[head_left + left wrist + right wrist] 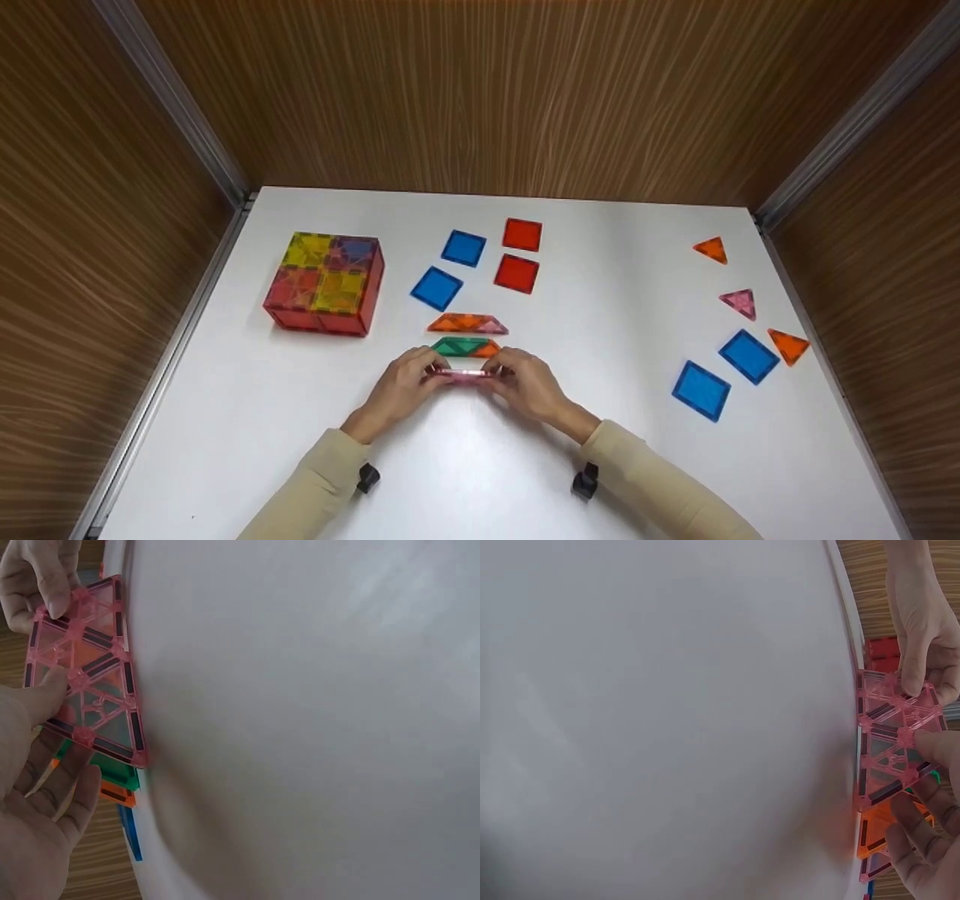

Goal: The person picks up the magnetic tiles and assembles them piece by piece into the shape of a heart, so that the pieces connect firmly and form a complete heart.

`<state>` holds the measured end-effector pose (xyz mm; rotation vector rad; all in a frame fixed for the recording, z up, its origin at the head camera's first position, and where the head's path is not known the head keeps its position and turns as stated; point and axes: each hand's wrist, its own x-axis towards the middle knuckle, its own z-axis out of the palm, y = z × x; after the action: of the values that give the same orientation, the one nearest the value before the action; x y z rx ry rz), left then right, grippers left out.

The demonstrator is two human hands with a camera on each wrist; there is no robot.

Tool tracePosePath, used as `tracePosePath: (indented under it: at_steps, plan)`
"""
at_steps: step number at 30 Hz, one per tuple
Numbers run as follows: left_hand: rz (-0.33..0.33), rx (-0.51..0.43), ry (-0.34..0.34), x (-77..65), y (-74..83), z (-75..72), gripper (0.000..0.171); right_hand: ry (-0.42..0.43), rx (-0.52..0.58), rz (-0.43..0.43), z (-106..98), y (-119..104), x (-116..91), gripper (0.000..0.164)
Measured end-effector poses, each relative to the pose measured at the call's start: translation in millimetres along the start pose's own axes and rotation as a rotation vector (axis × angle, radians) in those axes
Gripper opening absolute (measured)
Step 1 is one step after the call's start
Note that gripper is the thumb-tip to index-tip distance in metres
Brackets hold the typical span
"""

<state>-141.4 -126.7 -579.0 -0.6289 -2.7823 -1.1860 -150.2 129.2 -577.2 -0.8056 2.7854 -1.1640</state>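
1. While the left hand (403,379) and right hand (529,382) pinch either end of the pink row (466,378), head view, it sits mid-surface (480,472), nearly edge-on, just nearer the wearer than the green row (459,346). Beyond lies the orange row (465,323); the box (326,289) stands well off to the left. Step in hand, by my reading: handling a joined strip. No lettering I can read on any tile!

2. Over to the left wrist: three pink triangles, edge to edge, tilted up. Left hand grasps the end closest to this camera, its other fingers (81,780) spread loosely; right hand has the far end. Next move, I'd judge, calls for both ends moving together, because those seams could fold. Brand or label? None legible.

3. Right wrist now, and it's the mirror: right hand grasping close in, left hand across. Whether the strip's lower edge touches the surface, I can't tell. A level, even grip looks wanted. No writing here either.
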Motion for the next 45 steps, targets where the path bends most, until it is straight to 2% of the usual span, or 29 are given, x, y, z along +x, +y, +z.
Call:
tracePosePath:
  at_steps: [10,14,18,24,30,35,39,42,45]
  plan:
    - [-0.055,-0.01,-0.029,0.3,0.8,-1.5,0.012,0.001,-0.005,0.007,2,3,1,0.013]
    - [-0.04,-0.001,-0.026,-0.5,-0.1,-1.3,0.014,-0.021,0.006,0.028,-5,5,-4,0.021]
    - [-0.007,0.005,-0.011,-1.8,-1.2,-1.1,0.016,0.005,0.01,0.05,-25,14,-17,0.027]
    - [0.002,0.006,0.0,-2.2,-2.8,-4.7,0.016,0.178,-0.046,0.041,-79,49,-45,0.026]
    - [-0.002,0.012,0.014,-4.7,-4.6,-10.6,0.015,0.33,-0.121,0.218,-140,92,-82,0.031]
    - [0.038,0.016,0.048,-6.6,-7.6,-13.3,0.016,0.451,-0.24,0.319,-185,129,-108,0.037]
    - [0.066,0.024,0.056,-6.9,-9.4,-12.9,0.016,0.446,-0.259,0.524,-218,153,-127,0.051]
    - [0.08,0.031,0.057,-7.0,-9.8,-12.3,0.016,0.44,-0.221,0.673,-239,172,-139,0.063]
    - [0.1,0.041,0.062,-7.3,-10.2,-11.6,0.016,0.459,-0.182,0.773,-253,191,-150,0.068]
